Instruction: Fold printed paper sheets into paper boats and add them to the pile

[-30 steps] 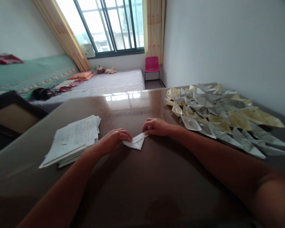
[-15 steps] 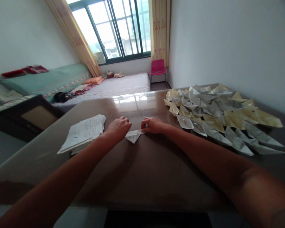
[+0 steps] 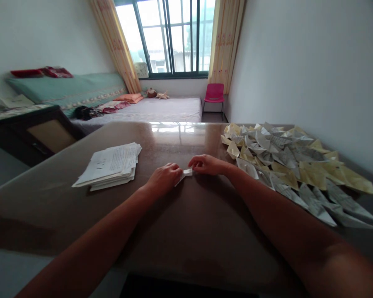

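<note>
A small piece of folded paper point(image 3: 188, 172) lies on the brown table between my hands, much of it hidden. Bent fingers of my left hand point(image 3: 166, 177) cover its left part, and a pale edge sticks out below them. At its right end my right hand point(image 3: 207, 164) holds the paper with thumb and fingers pinched. To the left rests a stack of printed sheets point(image 3: 112, 163). Many folded paper boats point(image 3: 286, 161), white and yellowish, crowd the right side of the table.
The glossy table point(image 3: 180, 231) stretches away toward a bed point(image 3: 170, 108). A pink chair point(image 3: 214, 93) stands by the right wall, beneath a window point(image 3: 174, 39) with curtains. On the left is a dark cabinet point(image 3: 34, 136).
The view has swung and levelled a little. My left hand has moved right onto the paper, closer to my right hand, and less of the paper's pointed part shows.
</note>
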Action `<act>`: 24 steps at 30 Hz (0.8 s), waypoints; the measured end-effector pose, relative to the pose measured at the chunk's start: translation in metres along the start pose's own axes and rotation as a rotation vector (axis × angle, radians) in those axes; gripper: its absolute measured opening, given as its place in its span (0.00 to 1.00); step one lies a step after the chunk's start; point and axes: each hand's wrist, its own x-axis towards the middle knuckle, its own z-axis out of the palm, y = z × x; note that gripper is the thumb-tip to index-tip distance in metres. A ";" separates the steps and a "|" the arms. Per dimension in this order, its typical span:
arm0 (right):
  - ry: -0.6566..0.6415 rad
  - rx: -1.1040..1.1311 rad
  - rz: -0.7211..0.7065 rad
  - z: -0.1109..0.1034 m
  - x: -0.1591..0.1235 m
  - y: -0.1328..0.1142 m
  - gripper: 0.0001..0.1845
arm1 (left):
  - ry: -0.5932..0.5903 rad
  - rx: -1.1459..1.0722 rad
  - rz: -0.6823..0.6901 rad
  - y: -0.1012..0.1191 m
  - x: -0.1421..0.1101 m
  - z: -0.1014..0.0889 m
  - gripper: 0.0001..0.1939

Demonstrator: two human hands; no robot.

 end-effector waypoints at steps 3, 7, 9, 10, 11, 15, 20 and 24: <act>0.016 0.081 -0.065 -0.008 -0.003 0.003 0.15 | 0.050 -0.044 -0.049 -0.005 0.000 0.006 0.13; -0.069 0.079 -0.184 -0.010 -0.004 0.003 0.12 | 0.060 -0.094 -0.114 -0.009 0.002 0.010 0.13; -0.070 0.050 -0.204 -0.007 -0.003 0.002 0.17 | 0.059 -0.114 -0.132 -0.010 0.003 0.011 0.13; -0.052 0.018 -0.205 -0.005 -0.002 0.002 0.18 | 0.056 -0.119 -0.139 -0.010 0.003 0.012 0.13; -0.033 -0.025 -0.203 -0.003 -0.002 0.002 0.19 | 0.053 -0.122 -0.146 -0.010 0.004 0.012 0.14; 0.048 -0.207 -0.195 0.003 -0.002 0.005 0.15 | 0.042 -0.128 -0.142 -0.012 0.005 0.012 0.14; 0.102 -0.201 -0.203 0.009 0.000 0.010 0.10 | 0.047 -0.133 -0.135 -0.011 0.005 0.010 0.12; 0.120 -0.154 -0.177 0.015 0.003 0.009 0.10 | 0.050 -0.120 -0.112 -0.007 0.003 0.007 0.13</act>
